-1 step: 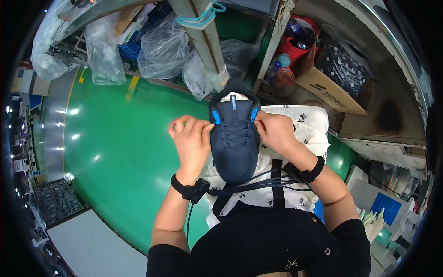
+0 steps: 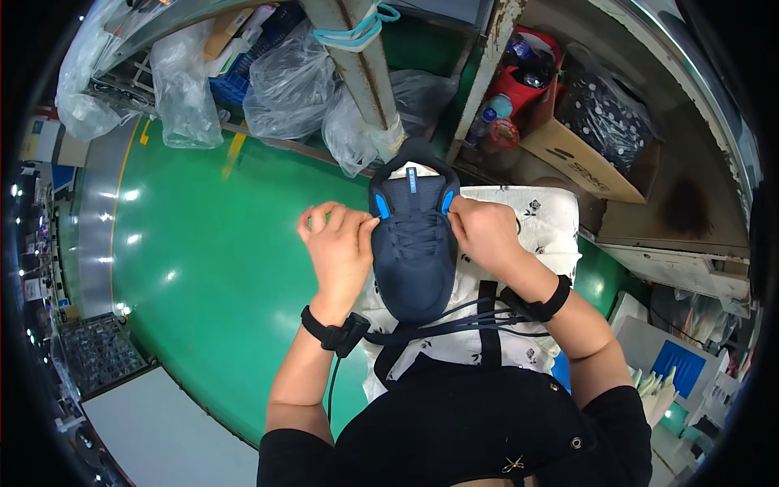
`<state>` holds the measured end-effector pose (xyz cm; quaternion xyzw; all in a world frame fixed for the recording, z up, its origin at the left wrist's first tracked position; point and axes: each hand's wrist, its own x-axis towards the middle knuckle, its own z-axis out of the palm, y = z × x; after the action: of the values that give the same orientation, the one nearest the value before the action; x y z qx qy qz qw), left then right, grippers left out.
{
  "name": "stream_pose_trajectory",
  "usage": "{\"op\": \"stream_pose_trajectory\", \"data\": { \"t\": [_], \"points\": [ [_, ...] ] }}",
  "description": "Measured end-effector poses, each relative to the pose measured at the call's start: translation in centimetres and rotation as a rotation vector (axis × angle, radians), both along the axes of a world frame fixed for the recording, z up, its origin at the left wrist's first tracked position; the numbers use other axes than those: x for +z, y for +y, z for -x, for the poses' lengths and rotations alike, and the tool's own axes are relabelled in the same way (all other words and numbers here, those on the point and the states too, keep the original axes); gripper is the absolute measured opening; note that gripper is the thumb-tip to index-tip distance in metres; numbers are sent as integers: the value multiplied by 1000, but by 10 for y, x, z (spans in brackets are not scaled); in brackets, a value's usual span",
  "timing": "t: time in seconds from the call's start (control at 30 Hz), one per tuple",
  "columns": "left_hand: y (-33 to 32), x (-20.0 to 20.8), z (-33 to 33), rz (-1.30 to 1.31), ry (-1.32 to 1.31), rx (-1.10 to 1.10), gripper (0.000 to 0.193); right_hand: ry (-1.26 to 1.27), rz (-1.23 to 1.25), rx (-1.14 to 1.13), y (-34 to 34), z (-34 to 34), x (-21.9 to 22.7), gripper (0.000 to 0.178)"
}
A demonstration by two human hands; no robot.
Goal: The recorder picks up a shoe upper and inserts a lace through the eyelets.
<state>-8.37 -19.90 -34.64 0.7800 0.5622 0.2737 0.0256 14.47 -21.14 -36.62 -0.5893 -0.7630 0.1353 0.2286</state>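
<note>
A dark navy sneaker (image 2: pixel 415 276) rests on my lap, toe toward me, with bright blue patches inside its collar and laces (image 2: pixel 418 235) crossing the tongue. My left hand (image 2: pixel 337 243) is at its left side, thumb and forefinger pinched by the upper eyelets and the other fingers curled. My right hand (image 2: pixel 485 229) pinches the lace on the opposite side, and a dark bit of lace curves out behind it. What the left pinch holds is tiny; it appears to be the other lace end. Both wrists wear black straps.
A white flower-printed cloth (image 2: pixel 552 219) covers my lap, with several dark cords (image 2: pixel 462 321) across it. Ahead stands a metal post (image 2: pixel 357 69) beside plastic bags (image 2: pixel 288 89). A cardboard box (image 2: pixel 580 162) sits on the right shelf. A pale tabletop (image 2: pixel 166 430) is at lower left.
</note>
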Motion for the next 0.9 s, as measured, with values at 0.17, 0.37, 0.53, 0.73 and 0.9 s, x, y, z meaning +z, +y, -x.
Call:
{"op": "stream_pose_trajectory", "data": {
  "t": [0.17, 0.37, 0.53, 0.73, 0.9],
  "points": [
    [5, 9, -6, -48, 130, -60, 8, -272, -250, 226, 12, -5, 1, 7],
    [10, 17, -13, -6, 209, -119, 8, -188, -105, 361, 26, -21, 23, 23],
    [28, 20, -19, 102, 457, -270, 16, -70, -132, 525, 52, -30, 25, 40],
    [73, 22, -1, 347, 74, -713, 28, -148, 51, 721, 74, -30, 20, 29],
    [106, 12, 6, 563, 230, -816, 27, -34, 319, 620, 76, -27, 10, 18]
  ]
}}
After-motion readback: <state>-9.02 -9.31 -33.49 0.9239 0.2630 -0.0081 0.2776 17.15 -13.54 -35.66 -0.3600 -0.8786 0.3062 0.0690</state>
